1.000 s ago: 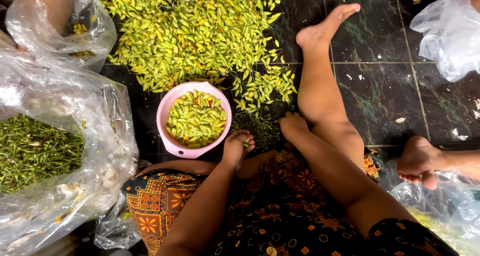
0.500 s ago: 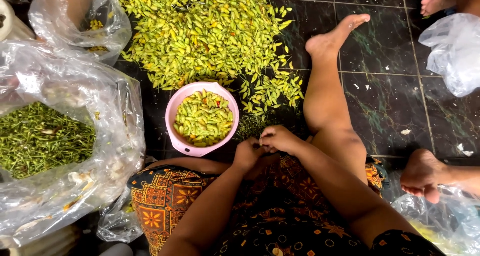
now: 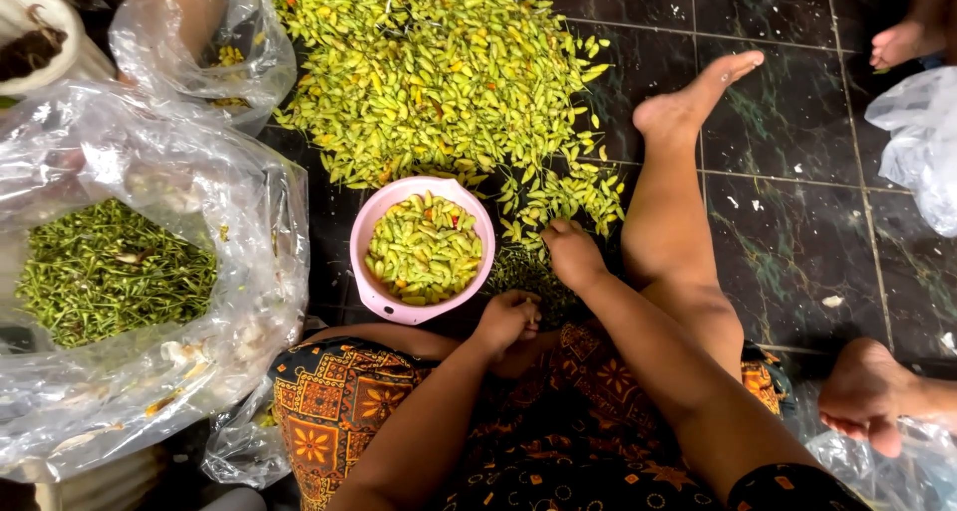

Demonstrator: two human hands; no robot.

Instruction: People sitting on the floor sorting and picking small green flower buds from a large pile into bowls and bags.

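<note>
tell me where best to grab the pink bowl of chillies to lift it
Take the pink bowl by its bare rim on the left, coming from above: chillies fill the middle, and the left hand sits at its near right edge. Probably use a pinch grip over the lip.

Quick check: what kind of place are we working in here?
Probably a home or small workshop floor used for sorting chillies: dark tiled floor, a big loose chilli pile on it, a pink bowl of chillies, and barefoot people sitting around.

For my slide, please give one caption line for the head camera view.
Seated on a dark tiled floor, the right hand reaches into a chilli pile beside a pink bowl.
</note>
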